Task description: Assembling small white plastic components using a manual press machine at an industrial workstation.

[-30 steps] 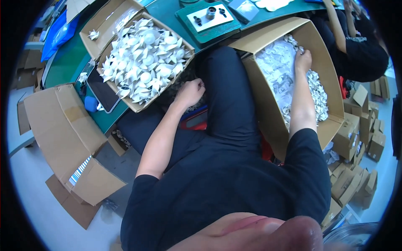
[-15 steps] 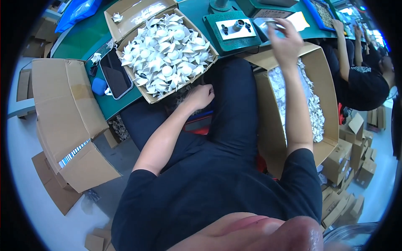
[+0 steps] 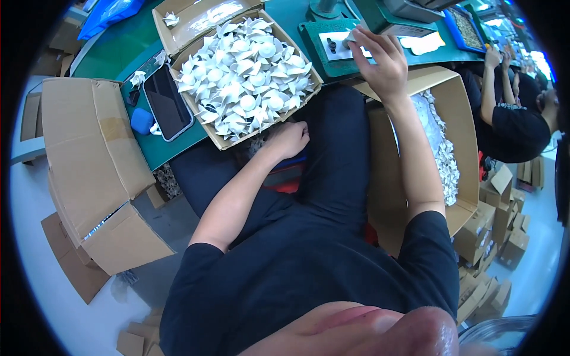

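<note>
My right hand (image 3: 385,66) reaches over a white plate (image 3: 337,50) on the green metal base of a bench machine (image 3: 314,38). Its thumb and fingertips close together at the metal cylinder post on that plate; what they pinch is too small to make out. My left hand (image 3: 289,140) rests curled over my lap, just below the near edge of an open cardboard box (image 3: 222,144). The left fingers are bent inward, and whatever may be in them is hidden. That box is heaped with white bladed plastic parts (image 3: 246,77), like small fan wheels.
A deep carton (image 3: 386,190) with more white parts stands under my right forearm. A phone (image 3: 169,104) and a blue case (image 3: 141,121) lie left of the box. Flattened cartons (image 3: 83,142) stand at far left. Another person (image 3: 516,130) sits to the right.
My right hand has moved left and down from beside the machine onto the plate's metal post. My left hand stays curled in nearly the same place. The view has shifted slightly.
</note>
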`<action>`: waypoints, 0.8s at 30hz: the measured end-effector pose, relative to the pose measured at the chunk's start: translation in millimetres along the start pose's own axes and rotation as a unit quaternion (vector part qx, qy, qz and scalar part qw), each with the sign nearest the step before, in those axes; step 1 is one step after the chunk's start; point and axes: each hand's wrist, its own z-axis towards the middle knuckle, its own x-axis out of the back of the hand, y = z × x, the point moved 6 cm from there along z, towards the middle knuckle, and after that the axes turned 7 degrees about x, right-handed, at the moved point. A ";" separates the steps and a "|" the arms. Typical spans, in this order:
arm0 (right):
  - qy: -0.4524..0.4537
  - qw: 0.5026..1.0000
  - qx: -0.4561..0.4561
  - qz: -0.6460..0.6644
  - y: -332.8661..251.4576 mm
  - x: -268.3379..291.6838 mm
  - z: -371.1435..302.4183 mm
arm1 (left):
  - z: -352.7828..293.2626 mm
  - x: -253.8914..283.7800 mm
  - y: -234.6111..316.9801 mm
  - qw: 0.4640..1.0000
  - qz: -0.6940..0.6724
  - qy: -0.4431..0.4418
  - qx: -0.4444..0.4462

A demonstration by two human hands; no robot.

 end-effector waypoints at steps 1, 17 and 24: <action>0.005 1.000 0.026 -0.015 -2.4 0.1 -1.4 | -0.3 0.5 2.3 1.000 0.001 -0.002 -0.002; 0.038 0.887 -0.381 0.257 155.1 -27.4 -60.1 | 7.0 -13.5 -0.1 0.999 0.033 -0.032 -0.003; -0.141 0.952 -0.270 0.019 184.7 -55.7 -85.7 | 21.0 -23.9 -3.8 0.997 0.070 -0.041 -0.007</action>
